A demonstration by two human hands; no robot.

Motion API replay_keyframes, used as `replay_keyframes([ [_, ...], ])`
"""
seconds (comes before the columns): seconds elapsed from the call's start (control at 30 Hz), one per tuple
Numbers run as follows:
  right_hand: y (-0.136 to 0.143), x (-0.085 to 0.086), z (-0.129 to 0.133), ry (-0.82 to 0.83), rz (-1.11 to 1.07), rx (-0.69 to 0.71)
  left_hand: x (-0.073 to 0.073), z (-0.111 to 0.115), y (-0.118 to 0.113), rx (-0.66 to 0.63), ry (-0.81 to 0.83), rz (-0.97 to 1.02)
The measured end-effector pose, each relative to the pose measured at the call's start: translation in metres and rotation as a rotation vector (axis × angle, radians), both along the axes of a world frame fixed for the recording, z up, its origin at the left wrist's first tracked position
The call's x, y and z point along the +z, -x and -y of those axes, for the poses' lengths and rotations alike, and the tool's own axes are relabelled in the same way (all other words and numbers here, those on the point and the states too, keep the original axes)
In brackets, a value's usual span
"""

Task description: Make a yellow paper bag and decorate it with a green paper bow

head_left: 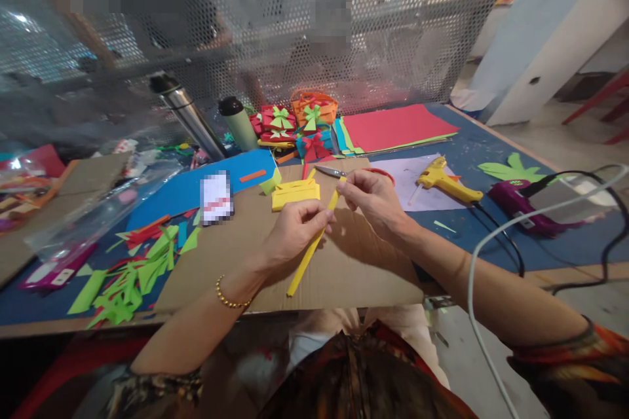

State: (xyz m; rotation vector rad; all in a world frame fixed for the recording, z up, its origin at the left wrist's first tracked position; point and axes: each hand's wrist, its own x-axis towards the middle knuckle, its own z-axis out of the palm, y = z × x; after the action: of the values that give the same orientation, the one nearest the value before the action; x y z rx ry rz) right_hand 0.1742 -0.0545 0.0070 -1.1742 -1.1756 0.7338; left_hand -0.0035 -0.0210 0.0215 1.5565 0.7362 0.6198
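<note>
A narrow yellow strip (pixel 308 260) slants between my two hands over a cardboard sheet (pixel 363 268). My left hand (pixel 297 229) pinches it near its middle, and its lower end hangs free toward the front of the cardboard. The strip's upper end is held in the fingertips of my right hand (pixel 371 200). Just beyond my left hand lies a folded yellow paper piece (pixel 295 194). Scissors (pixel 330 171) with red handles lie behind my right hand, which partly hides them.
Right of the cardboard are a yellow glue gun (pixel 447 183) and a white cable (pixel 472 288). Green scraps (pixel 147 268) lie at left. Small decorated boxes (pixel 314 114), a green bottle (pixel 238 124), a steel flask (pixel 189 114) and red sheets (pixel 398 127) stand or lie behind.
</note>
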Motion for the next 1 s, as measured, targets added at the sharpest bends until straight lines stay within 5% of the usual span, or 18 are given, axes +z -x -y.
replay_keyframes([
  [0.27, -0.013, 0.006, -0.003, -0.052, -0.063, -0.138, 0.001, 0.000, 0.001, 0.002, 0.150, -0.009],
  [0.73, -0.037, 0.015, -0.008, -0.134, -0.158, -0.244, 0.000, -0.001, 0.001, -0.048, 0.141, -0.026],
  [1.0, -0.041, 0.016, -0.010, -0.109, -0.188, -0.236, -0.001, 0.001, 0.001, -0.054, -0.086, -0.054],
])
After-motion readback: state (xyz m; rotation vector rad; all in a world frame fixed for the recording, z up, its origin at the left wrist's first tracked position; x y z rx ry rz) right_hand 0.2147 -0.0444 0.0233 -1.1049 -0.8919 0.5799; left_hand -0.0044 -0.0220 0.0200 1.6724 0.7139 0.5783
